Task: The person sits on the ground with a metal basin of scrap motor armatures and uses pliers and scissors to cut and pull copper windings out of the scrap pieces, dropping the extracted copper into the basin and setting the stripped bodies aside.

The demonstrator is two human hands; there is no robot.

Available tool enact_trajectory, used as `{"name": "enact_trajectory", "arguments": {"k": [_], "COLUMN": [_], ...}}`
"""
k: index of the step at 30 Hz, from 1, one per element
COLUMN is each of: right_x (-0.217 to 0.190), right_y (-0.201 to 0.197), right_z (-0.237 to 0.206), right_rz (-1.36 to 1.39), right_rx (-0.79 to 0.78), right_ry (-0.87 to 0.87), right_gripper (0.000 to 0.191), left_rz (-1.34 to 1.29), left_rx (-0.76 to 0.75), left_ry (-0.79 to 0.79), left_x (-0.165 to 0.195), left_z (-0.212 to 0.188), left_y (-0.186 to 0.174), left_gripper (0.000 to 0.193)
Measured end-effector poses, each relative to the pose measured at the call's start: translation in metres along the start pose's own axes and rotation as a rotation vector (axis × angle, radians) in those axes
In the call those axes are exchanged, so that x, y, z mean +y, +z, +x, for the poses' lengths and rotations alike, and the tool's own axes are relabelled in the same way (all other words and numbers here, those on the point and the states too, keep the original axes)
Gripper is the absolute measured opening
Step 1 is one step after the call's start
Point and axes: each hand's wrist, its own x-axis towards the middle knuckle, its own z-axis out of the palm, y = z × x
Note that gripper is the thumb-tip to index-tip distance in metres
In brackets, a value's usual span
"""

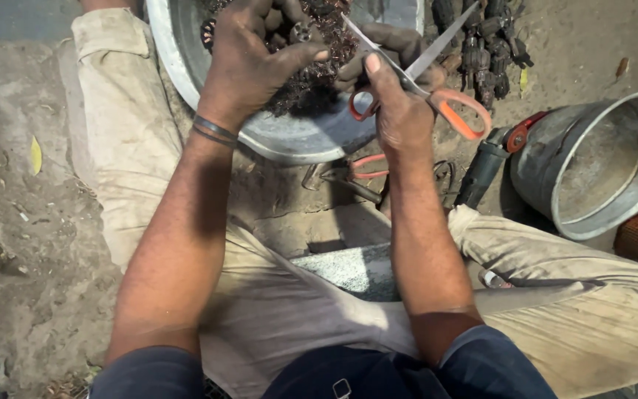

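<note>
Dark sleeves and khaki trousers [275,310] nearest the lens, above a grey stone block [348,270]. Left hand [249,63], fingers curled tight round a tangled bundle of copper winding [315,74], held over a round metal basin [289,137]. Right hand [400,111], closed through the orange handles of scissors [426,74], blades parted beside the bundle. Step judged: snipping wire loose. Next cut: blades set across a strand, bundle steadied. Further right: black tool handle [481,170], empty metal bucket [596,162].
</note>
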Motion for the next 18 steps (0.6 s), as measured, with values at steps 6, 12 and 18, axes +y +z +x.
{"name": "enact_trajectory", "arguments": {"k": [6, 12, 18], "right_x": [-0.008, -0.010, -0.015], "right_y": [-0.007, -0.010, -0.006], "right_z": [0.009, 0.009, 0.014], "right_rz": [-0.273, -0.363, -0.298], "right_rx": [-0.243, -0.308, -0.378], "right_ry": [-0.263, -0.208, -0.272], "right_gripper": [0.021, 0.018, 0.015], "left_rz": [-0.297, -0.332, -0.398], "left_rx": [-0.164, -0.202, -0.217], "left_ry": [-0.010, -0.068, -0.085], "left_x": [-0.001, -0.002, -0.007], "left_z": [0.000, 0.000, 0.001], "left_y": [-0.005, -0.008, -0.007], "left_gripper": [0.033, 0.030, 0.031]}}
